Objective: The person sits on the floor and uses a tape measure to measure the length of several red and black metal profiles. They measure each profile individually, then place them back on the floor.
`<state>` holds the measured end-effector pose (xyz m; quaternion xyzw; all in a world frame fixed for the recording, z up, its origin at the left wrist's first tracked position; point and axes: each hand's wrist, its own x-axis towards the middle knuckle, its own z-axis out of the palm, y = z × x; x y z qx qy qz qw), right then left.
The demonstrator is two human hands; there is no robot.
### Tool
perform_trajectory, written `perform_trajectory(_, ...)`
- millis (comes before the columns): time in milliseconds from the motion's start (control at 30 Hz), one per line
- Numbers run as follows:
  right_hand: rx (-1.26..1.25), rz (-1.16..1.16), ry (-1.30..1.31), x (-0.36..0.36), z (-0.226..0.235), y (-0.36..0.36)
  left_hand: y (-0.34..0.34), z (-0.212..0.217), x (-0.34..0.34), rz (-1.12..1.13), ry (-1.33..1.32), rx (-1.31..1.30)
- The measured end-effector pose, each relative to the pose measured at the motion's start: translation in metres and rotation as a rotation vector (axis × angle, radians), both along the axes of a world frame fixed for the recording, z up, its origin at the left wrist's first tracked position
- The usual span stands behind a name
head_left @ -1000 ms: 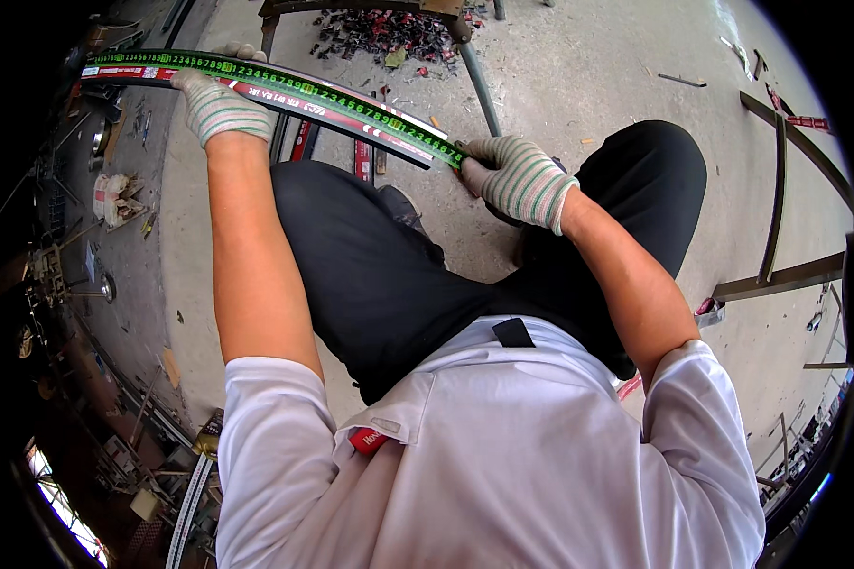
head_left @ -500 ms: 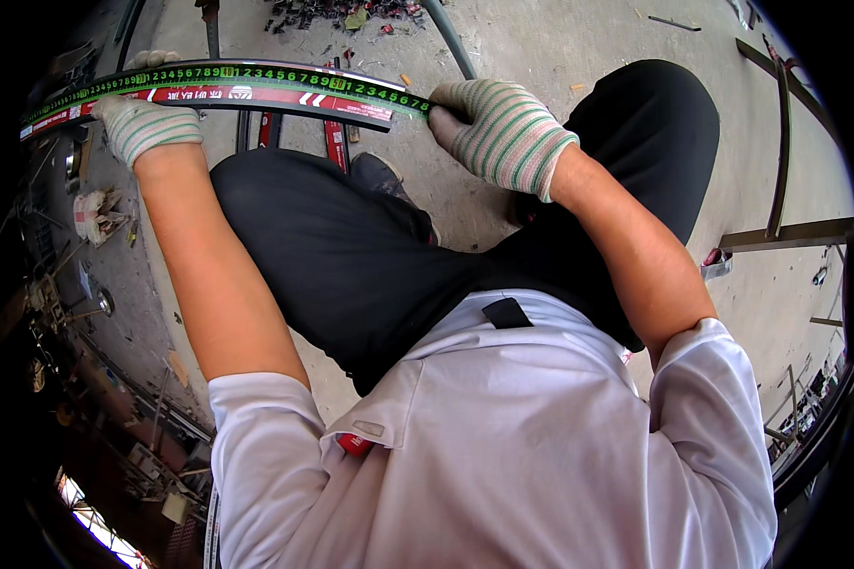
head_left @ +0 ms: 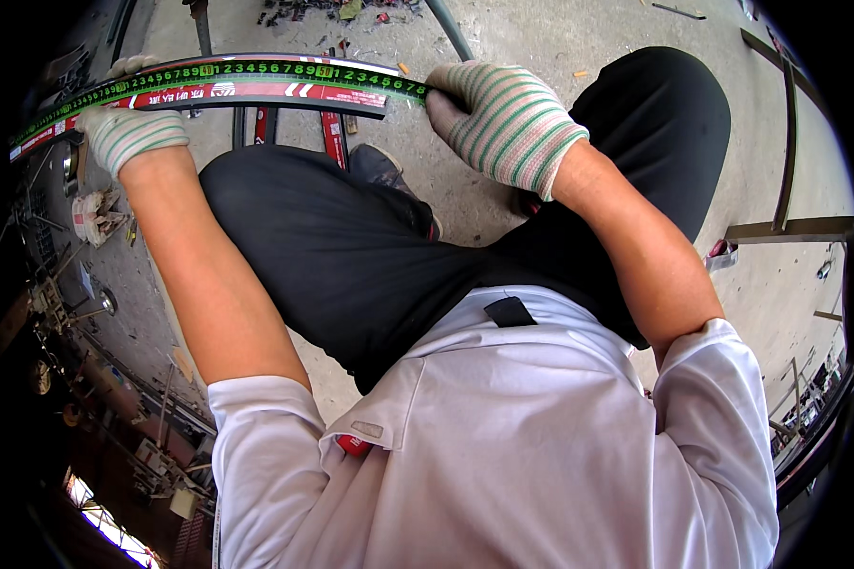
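Nearest, a white short-sleeved shirt (head_left: 503, 446), cut off by the lower edge, with a small black tab at the waist and a scrap of red half hidden at the left hem, too small to identify. Beyond it, black trousers (head_left: 351, 247) over bent knees, covering most of the floor between the arms. Bare forearms rising from the shirt sleeves on either side.

Farther out on the right, the right hand (head_left: 503, 123) in a knit glove striped green and pink, fingers closed around the right end of a measuring tape (head_left: 256, 74); the grip point itself tucked under the fingers, tape case not to be made out. On the left, the left hand (head_left: 128, 133) in a matching glove, clenched on the tape from below, thumb hidden.

Tape stretched between both hands across the far part of the scene, black with green figures, bowed by the lens, running on past the left hand into the dark rim. Just beneath and touching it, a red-and-white printed strip (head_left: 285, 95), its left end lost in the blur.

Under the tape, a dark shoe toe (head_left: 380, 166) and red bars, partly covered. Farther still, concrete floor (head_left: 560, 38), scattered debris, a rusty steel frame (head_left: 788, 190) at right.
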<state>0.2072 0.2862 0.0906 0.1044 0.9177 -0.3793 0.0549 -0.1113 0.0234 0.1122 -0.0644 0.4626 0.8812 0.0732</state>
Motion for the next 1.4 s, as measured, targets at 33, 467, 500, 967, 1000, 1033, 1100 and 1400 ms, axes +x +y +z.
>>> perform_trajectory(33, 0.001, 0.002, 0.005, 0.000, 0.001, 0.000, -0.002, 0.000, -0.002, -0.013, -0.012, 0.044)
perform_trajectory(467, 0.047, -0.005, 0.037, -0.002, 0.001, 0.001, -0.008, 0.001, -0.010, -0.044, -0.043, 0.033)
perform_trajectory(500, 0.045, -0.010, 0.036, -0.002, 0.001, 0.001, -0.005, -0.001, -0.005, -0.028, -0.020, 0.029)
perform_trajectory(967, 0.065, -0.003, 0.056, -0.003, 0.003, 0.000, -0.019, -0.005, -0.020, -0.099, -0.014, 0.050)
perform_trajectory(1000, 0.058, -0.008, 0.057, -0.003, 0.003, 0.000, -0.019, -0.004, -0.020, -0.105, -0.016, 0.058)
perform_trajectory(1033, 0.052, -0.012, 0.059, -0.003, 0.002, -0.001, -0.018, -0.003, -0.018, -0.112, -0.016, 0.066)
perform_trajectory(1100, 0.043, -0.018, 0.056, -0.003, 0.003, -0.001, -0.012, -0.001, -0.017, -0.049, -0.022, 0.012)
perform_trajectory(1400, 0.044, -0.004, 0.039, -0.005, 0.004, 0.000, -0.006, 0.004, -0.006, -0.037, -0.027, 0.022)
